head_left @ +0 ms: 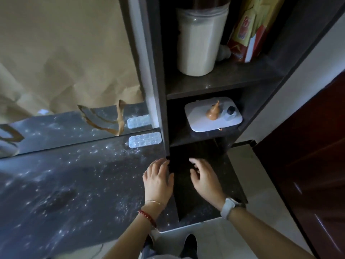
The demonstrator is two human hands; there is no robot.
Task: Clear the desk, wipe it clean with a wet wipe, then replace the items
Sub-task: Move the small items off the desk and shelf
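The dark speckled desk top (74, 184) fills the lower left and runs under a dark shelf unit (158, 90) at the right. My left hand (158, 181) hovers over the desk by the shelf's upright, fingers spread, holding nothing. My right hand (204, 181), with a white watch on the wrist, hangs over the shaded desk part below the lowest shelf, fingers apart and empty. A small clear ridged case (144, 140) lies on the desk by the mirror. No wipe is visible.
A mirror (65, 126) backs the desk, with brown paper (65, 53) above. The lower shelf holds a white box (201, 120) carrying a tan gourd figure (213, 113) and a small dark-capped bottle (230, 112). The upper shelf holds a white canister (199, 43) and a red-yellow package (246, 30). A dark red door (308, 165) stands at right.
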